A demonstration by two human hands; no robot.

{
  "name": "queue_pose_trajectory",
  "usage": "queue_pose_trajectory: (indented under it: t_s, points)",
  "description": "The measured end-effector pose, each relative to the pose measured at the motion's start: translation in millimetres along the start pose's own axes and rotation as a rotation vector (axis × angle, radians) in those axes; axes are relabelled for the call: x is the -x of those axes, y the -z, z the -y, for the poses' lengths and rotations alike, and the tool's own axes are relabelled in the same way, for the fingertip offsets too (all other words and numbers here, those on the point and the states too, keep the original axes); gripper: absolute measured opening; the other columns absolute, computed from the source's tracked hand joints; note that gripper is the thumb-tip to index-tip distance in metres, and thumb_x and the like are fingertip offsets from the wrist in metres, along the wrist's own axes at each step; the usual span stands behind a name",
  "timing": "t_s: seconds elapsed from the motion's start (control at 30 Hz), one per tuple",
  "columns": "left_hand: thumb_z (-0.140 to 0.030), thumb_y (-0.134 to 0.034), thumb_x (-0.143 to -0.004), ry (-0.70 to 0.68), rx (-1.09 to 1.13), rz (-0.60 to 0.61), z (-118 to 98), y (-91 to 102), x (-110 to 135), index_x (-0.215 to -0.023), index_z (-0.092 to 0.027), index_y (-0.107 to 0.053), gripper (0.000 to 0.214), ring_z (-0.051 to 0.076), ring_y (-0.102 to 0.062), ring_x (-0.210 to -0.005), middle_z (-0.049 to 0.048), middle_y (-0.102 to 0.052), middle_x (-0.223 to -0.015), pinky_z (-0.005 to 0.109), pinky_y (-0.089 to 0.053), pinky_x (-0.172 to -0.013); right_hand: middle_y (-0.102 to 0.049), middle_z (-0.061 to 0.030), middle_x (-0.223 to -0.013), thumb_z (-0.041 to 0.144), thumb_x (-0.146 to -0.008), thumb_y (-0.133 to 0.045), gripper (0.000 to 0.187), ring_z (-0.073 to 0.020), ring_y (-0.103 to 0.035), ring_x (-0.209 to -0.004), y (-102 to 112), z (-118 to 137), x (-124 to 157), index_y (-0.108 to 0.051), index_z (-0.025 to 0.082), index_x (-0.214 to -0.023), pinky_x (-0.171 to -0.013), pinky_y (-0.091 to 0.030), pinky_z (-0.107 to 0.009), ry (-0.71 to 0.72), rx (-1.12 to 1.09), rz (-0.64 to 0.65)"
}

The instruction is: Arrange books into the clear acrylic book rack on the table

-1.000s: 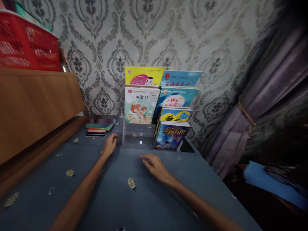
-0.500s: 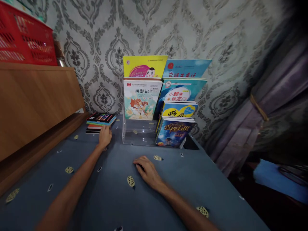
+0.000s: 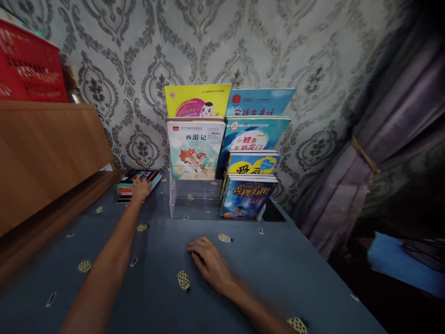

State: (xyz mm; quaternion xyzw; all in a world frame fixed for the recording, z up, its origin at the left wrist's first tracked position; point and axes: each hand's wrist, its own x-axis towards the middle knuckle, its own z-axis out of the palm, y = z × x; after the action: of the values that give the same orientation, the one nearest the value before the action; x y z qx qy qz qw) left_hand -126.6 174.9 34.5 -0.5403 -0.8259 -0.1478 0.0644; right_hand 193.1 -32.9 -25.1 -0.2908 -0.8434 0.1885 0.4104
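Note:
My left hand (image 3: 141, 189) lies on the near edge of a low stack of thin books (image 3: 146, 177) at the far left of the table, its fingers over the stack. My right hand (image 3: 208, 263) rests on the blue-grey patterned tablecloth (image 3: 156, 283) with curled fingers, touching nothing else. To the right of the stack stands a clear acrylic book rack (image 3: 189, 206). Upright in it are several picture books, among them a 西游记 book (image 3: 193, 150) and a space-themed book (image 3: 247, 197) at the front.
A wooden cabinet (image 3: 45, 157) runs along the left of the table, with a red plastic basket (image 3: 29, 62) on top. Damask wallpaper (image 3: 139, 60) backs the table. A purple-grey tied curtain (image 3: 392, 139) hangs at the right, beyond the table edge, above a blue cloth (image 3: 403, 264).
My left hand has moved forward from the bare tablecloth onto the stack of books. My right hand has slid slightly nearer me, and the view has shifted a little.

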Motion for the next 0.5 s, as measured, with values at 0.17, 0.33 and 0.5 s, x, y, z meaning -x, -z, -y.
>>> queue_pose_trajectory:
  t_s: [0.17,0.33,0.5]
  points:
    - [-0.049,-0.040,-0.094,-0.045,-0.098,0.062,1.7,6.2,-8.9,-0.129,-0.013,-0.061,0.054,0.043,-0.045,-0.133,0.0271,-0.052,-0.142,0.072,-0.028,-0.106,-0.071,-0.0081,-0.101,0.009,-0.093,-0.050,0.023,-0.0215,-0.063,-0.097,1.8,0.7,-1.9,-0.066,0.021,-0.104,-0.087,-0.054,-0.038,-0.009,-0.011,0.032]
    - [-0.046,-0.039,-0.095,-0.122,-0.177,0.090,4.4,11.7,-8.0,-0.124,-0.009,-0.064,0.053,0.044,-0.053,-0.126,0.0292,-0.059,-0.133,0.072,-0.027,-0.104,-0.072,-0.0085,-0.102,0.009,-0.094,-0.049,0.023,-0.0217,-0.063,-0.100,2.9,1.9,-2.1,-0.066,0.020,-0.104,-0.091,-0.053,-0.038,-0.015,-0.017,0.047]
    - [-0.044,-0.037,-0.097,-0.214,-0.225,0.094,13.8,17.0,-1.7,-0.120,-0.008,-0.065,0.051,0.044,-0.058,-0.120,0.0293,-0.064,-0.125,0.071,-0.030,-0.101,-0.072,-0.0085,-0.104,0.008,-0.092,-0.050,0.024,-0.0226,-0.063,-0.101,2.1,1.1,-1.6,-0.067,0.021,-0.104,-0.092,-0.053,-0.040,-0.053,-0.008,0.066]
